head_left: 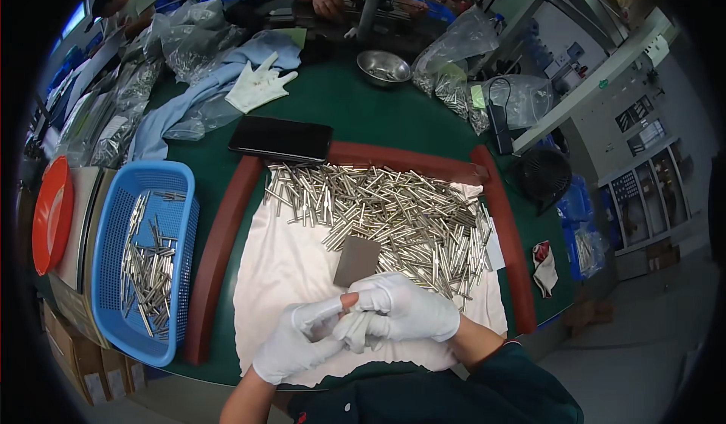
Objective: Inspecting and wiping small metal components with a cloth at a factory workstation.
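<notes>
My left hand [299, 342] and my right hand [408, 308], both in white gloves, meet over the pale pink cloth [272, 265]. A bare fingertip shows between them. The fingers of both are curled together, and anything between them is hidden. Just beyond the hands lies a flat brown rectangular piece [357, 261], its near edge close to my right hand. Behind and to its right spreads a heap of short shiny metal pins [401, 212] on the cloth.
A red-brown frame [505, 227] borders the cloth on three sides. A black phone [281, 138] rests at its far left corner. On the left stands a blue basket [189, 235] with more pins. Farther back are a metal bowl [384, 69], a white glove [261, 84] and another person's hand [328, 4].
</notes>
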Motion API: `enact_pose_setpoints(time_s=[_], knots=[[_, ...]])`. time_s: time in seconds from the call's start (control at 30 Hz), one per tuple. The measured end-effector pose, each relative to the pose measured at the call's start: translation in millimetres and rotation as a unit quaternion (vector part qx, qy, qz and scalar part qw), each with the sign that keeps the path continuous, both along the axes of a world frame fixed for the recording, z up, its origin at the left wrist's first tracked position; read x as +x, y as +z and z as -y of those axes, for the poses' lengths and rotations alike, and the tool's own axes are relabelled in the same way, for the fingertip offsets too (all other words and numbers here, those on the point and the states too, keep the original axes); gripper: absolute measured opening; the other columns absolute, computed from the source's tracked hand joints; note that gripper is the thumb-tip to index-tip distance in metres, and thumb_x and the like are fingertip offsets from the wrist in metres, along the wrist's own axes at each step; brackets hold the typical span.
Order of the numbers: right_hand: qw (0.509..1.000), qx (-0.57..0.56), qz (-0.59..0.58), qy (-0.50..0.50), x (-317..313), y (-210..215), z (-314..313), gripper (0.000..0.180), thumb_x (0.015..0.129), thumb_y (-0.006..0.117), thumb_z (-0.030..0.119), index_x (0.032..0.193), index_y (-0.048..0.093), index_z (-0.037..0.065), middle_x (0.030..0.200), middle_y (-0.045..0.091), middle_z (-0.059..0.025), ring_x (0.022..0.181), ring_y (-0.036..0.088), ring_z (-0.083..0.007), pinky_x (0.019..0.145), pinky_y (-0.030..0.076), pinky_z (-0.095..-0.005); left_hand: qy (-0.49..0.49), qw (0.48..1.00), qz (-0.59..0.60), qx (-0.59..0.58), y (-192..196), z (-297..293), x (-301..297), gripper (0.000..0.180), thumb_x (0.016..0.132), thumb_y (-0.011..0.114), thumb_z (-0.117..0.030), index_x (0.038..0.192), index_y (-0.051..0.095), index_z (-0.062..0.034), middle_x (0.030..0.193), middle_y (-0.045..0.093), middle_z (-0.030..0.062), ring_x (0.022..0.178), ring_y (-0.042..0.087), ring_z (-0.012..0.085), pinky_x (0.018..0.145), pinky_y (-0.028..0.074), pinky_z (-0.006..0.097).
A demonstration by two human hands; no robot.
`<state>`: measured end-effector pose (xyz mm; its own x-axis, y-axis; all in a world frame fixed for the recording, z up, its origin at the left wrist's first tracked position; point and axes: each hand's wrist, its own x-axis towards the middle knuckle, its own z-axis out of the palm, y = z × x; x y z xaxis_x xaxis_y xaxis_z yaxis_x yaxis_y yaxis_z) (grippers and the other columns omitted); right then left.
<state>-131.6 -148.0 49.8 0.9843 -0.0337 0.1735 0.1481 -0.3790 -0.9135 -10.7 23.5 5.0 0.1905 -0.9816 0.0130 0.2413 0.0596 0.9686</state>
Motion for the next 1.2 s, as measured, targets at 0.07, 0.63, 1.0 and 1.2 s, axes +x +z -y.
enact_pose_setpoints(time_s=[0.07,0.63,1.0,1.2], knots=[[1.000,0.006,0.011,0.006,0,-10,0,0.022,0.079,0.062,0.002,0.101,0.064,0.003,0.079,0.062,-0.0108,0.068,0.062,-0.0296,0.062,0.050,-0.0336,-0.006,0.999,-0.036,0.030,3,-2,3,0.060,0.080,0.054,0.013,0.138,0.048,-0.0033,0.098,0.065,0.0040,0.086,0.061,0.0101,0.079,0.050,0.025],[0.964,-0.251,0.058,-0.070,0,-13,5,0.021,0.075,0.071,0.027,0.077,0.060,0.009,0.073,0.057,-0.0058,0.068,0.059,-0.0264,0.061,0.047,-0.0367,-0.028,0.992,-0.092,0.080,10,15,2,0.068,0.077,0.046,0.012,0.143,0.038,-0.0008,0.107,0.060,0.0032,0.085,0.054,0.0070,0.080,0.045,0.020],[0.988,-0.110,-0.024,-0.101,-4,-16,7,0.015,0.072,0.066,0.010,0.085,0.066,0.004,0.077,0.064,-0.0059,0.072,0.063,-0.0220,0.068,0.049,-0.0308,-0.033,0.988,-0.134,0.075,12,15,12,0.071,0.080,0.055,0.012,0.146,0.035,-0.0045,0.088,0.061,0.0020,0.079,0.059,0.0078,0.077,0.047,0.022],[0.984,0.105,-0.088,-0.113,-7,-14,6,0.018,0.088,0.059,0.012,0.096,0.065,-0.004,0.084,0.065,-0.0049,0.078,0.062,-0.0105,0.070,0.049,-0.0236,-0.003,0.986,-0.153,0.067,10,11,15,0.073,0.081,0.057,0.012,0.147,0.032,-0.0062,0.085,0.061,0.0026,0.077,0.062,0.0086,0.075,0.048,0.022]])
